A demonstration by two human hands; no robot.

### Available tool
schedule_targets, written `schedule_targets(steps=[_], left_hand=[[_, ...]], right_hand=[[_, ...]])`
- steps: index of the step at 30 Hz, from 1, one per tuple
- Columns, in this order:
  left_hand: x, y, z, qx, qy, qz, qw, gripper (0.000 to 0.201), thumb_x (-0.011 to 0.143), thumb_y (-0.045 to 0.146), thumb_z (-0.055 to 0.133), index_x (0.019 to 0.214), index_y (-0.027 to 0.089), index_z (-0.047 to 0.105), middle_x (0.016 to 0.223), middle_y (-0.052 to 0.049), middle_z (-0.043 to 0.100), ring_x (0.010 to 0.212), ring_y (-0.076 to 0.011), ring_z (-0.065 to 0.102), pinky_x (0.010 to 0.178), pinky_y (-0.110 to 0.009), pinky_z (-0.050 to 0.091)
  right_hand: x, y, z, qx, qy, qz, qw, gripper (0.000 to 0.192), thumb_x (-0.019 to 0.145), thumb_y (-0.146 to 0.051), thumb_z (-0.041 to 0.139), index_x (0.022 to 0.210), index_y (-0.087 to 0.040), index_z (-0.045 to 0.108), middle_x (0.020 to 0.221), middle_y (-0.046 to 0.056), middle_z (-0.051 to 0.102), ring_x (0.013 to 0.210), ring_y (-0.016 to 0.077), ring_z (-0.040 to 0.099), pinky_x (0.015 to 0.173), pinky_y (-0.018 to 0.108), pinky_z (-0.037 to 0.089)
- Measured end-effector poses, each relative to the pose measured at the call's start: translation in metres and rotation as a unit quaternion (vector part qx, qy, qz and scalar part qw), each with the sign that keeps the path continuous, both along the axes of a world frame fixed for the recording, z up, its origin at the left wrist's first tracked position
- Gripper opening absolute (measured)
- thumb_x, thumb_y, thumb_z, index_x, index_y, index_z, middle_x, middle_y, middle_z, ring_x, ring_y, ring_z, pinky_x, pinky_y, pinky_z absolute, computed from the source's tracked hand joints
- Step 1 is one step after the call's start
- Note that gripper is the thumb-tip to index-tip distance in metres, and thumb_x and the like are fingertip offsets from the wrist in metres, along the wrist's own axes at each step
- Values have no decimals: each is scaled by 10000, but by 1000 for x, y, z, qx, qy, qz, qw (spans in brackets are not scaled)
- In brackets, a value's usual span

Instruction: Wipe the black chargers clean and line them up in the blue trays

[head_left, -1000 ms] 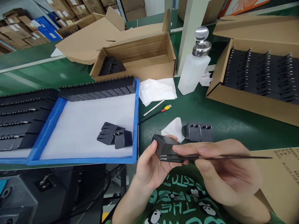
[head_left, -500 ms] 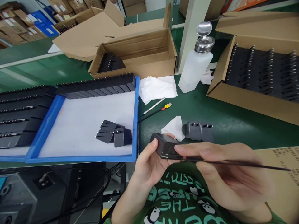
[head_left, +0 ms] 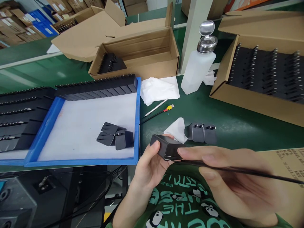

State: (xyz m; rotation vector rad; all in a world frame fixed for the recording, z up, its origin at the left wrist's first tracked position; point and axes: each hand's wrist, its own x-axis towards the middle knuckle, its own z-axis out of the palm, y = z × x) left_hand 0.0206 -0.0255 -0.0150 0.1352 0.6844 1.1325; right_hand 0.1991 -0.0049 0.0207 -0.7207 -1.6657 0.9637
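A small black plastic block (head_left: 163, 147) with slanted faces is gripped in my left hand (head_left: 149, 167), thumb on its near left side. My right hand (head_left: 239, 186) pinches a thin black stick (head_left: 249, 173) between thumb and index finger, and its back part is blurred. The stick's inner end lies along the block's lower edge; whether it enters the block I cannot tell. My right index fingertip rests at the block's right end. Beyond the hands, a folded white wipe (head_left: 177, 129) lies beside two similar black blocks (head_left: 201, 133).
Left is a blue-rimmed tray (head_left: 138, 126) with rows of black blocks and 3 loose ones (head_left: 116, 136). Behind stand an open cardboard box (head_left: 147, 69), white wipes (head_left: 159, 88) and a pump bottle (head_left: 197, 72). A metal rod (head_left: 155, 108) and a cable (head_left: 158, 113) lie between. Another filled box (head_left: 258, 104) is right.
The outer end of the black stick has swung down and reaches farther right. The block in my left hand has shifted slightly left and tilted a little.
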Motion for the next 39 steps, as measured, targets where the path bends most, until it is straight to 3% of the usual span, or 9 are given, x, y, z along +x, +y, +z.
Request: schedule_targets(steps=[7,13,18,24,30,39], left_hand=[[-1,-1,0,0,-3,-8,1000,340,849,410,761,1063,146,765,951,-66,764,872,-216,731,818,-313,623],[-1,0,0,8,-12,-13,1000,304,853,401,762,1042,163,774,921,-40,759,835,-182,730,795,-263,617],[-2,1,-1,12,-20,-17,1000,322,855,404,763,1060,156,770,938,-44,756,842,-196,735,804,-296,626],[-2,2,0,1,6,-13,1000,349,832,427,780,1054,159,767,914,-45,751,813,-202,726,792,-309,629],[-1,4,-5,9,0,-7,1000,363,843,429,766,1058,137,760,947,-74,756,861,-210,729,834,-326,630],[0,5,-2,1,-17,-19,1000,377,832,421,783,1072,130,765,973,-67,766,878,-200,735,820,-283,624]], right_hand=[[-5,-4,-5,-12,52,-39,998,489,830,22,680,1234,-250,640,1169,-3,760,1025,197,754,874,307,683],[-2,-1,2,-25,12,1,1000,476,832,-3,694,1225,-266,639,1135,17,771,1012,225,760,849,330,693],[-2,0,0,-9,40,-21,999,487,819,-1,697,1225,-264,641,1123,10,776,983,226,767,830,326,695],[-4,3,-5,-20,56,3,998,451,810,-12,705,1193,-246,661,1116,17,776,983,229,768,862,322,689],[-5,1,-10,-41,142,-84,985,336,892,-19,636,1150,-228,687,1051,22,762,956,203,769,875,302,681],[-11,5,-9,-40,131,-43,990,346,873,-35,680,1156,-235,679,1063,15,779,965,198,770,876,290,678]])
